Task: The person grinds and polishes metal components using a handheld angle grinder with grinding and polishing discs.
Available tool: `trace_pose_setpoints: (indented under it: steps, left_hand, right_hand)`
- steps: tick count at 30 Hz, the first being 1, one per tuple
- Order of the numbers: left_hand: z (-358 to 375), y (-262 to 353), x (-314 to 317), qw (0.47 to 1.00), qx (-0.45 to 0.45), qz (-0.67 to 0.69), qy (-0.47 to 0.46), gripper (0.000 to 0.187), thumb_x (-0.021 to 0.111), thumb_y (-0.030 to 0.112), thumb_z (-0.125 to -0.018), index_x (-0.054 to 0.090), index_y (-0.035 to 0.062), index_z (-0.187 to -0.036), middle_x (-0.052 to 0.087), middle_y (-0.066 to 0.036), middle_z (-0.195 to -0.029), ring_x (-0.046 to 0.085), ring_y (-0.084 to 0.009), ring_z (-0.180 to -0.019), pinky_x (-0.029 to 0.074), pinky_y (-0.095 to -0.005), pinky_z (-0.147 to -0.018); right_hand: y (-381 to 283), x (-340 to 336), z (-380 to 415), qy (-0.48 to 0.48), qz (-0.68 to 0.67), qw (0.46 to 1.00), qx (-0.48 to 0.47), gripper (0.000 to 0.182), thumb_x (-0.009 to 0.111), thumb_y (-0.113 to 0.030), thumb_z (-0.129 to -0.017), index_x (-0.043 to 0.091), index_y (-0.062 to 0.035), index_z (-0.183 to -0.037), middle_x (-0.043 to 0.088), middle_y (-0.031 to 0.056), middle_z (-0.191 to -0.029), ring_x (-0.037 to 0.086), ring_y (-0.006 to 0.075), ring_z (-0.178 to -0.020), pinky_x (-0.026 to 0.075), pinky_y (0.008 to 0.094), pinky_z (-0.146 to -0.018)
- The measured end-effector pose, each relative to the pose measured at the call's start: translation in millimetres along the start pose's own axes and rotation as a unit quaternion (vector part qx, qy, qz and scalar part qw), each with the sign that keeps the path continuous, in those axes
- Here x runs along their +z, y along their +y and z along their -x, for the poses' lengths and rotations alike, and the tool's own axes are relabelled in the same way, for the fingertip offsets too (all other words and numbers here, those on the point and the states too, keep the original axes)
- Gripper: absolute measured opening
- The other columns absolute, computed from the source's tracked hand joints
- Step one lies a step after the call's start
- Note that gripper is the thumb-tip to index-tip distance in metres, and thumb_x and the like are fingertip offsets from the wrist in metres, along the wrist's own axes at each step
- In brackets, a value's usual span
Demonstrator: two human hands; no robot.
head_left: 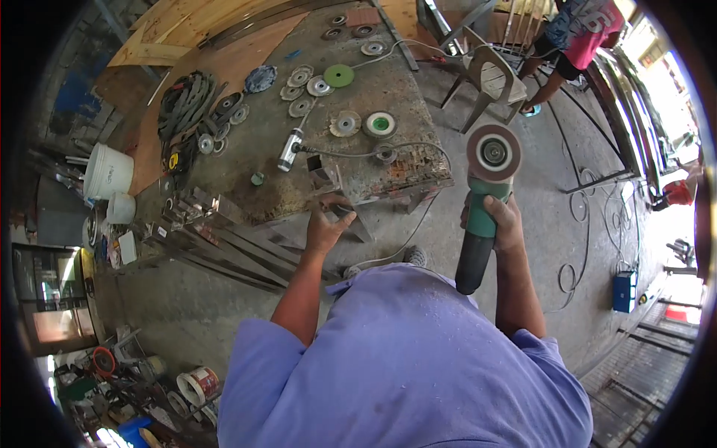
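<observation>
The green-and-black plastic-bodied angle grinder (480,224) is upright at right, beyond the desk's (407,93) right end, its round brown abrasive disc (493,151) pointing far. The right hand's (506,224) grip is closed around the green body, thumb across it. The left hand (326,230) is half curled at a shiny angular metal piece (323,178) on the near edge; whether its grip has hold, I cannot tell. The grinder looks stiff and probably disc-end heavy: best held by body and black handle (473,263), clear of the disc.
</observation>
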State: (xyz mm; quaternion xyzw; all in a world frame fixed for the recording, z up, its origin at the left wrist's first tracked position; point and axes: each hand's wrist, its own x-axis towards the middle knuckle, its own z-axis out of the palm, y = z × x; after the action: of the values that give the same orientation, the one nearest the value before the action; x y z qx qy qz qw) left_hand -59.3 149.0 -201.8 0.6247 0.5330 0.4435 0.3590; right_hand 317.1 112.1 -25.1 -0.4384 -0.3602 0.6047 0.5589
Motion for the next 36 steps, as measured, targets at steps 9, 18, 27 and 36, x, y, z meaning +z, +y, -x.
trace_pose_setpoints:
  steps: [9,18,27,36]
  left_hand:
    - [-14.8,45.7,32.5,0.994,-0.010,-0.096,0.040,0.022,0.086,0.017,-0.077,0.069,0.0033,-0.082,0.069,-0.008,-0.088,0.068,-0.0224,-0.080,0.054,-0.0363,-0.073]
    - [-18.9,68.7,4.9,0.994,-0.097,-0.045,0.019,0.025,0.081,0.024,-0.083,0.071,0.0008,-0.083,0.074,-0.006,-0.081,0.070,-0.0199,-0.076,0.054,-0.0340,-0.074]
    - [-43.3,69.1,83.7,0.991,-0.103,-0.073,-0.043,0.018,0.080,0.022,-0.081,0.076,0.0052,-0.084,0.074,-0.008,-0.074,0.072,-0.0221,-0.067,0.055,-0.0362,-0.064]
    - [-49.1,56.7,86.3,0.983,-0.068,-0.105,-0.134,0.031,0.083,0.029,-0.084,0.074,0.0021,-0.096,0.075,-0.011,-0.091,0.073,-0.0221,-0.077,0.056,-0.0373,-0.068]
  right_hand:
    - [4.6,-8.2,-9.3,-0.052,-0.041,0.998,-0.007,0.065,0.078,-0.038,-0.080,0.052,0.0025,-0.124,0.064,0.0125,-0.088,0.069,0.0233,-0.072,0.060,0.0377,-0.064]
    - [12.9,-21.2,1.5,-0.081,-0.020,0.997,-0.004,0.066,0.078,-0.040,-0.080,0.053,0.0032,-0.123,0.065,0.0130,-0.087,0.068,0.0219,-0.069,0.059,0.0360,-0.063]
    - [10.6,-21.6,2.3,-0.075,-0.043,0.996,0.009,0.067,0.080,-0.042,-0.077,0.057,0.0036,-0.121,0.066,0.0144,-0.093,0.069,0.0252,-0.073,0.060,0.0385,-0.066]
    - [18.5,-45.5,12.4,-0.053,-0.094,0.994,0.013,0.066,0.081,-0.038,-0.077,0.055,0.0005,-0.123,0.066,0.0132,-0.091,0.069,0.0250,-0.072,0.060,0.0403,-0.065]
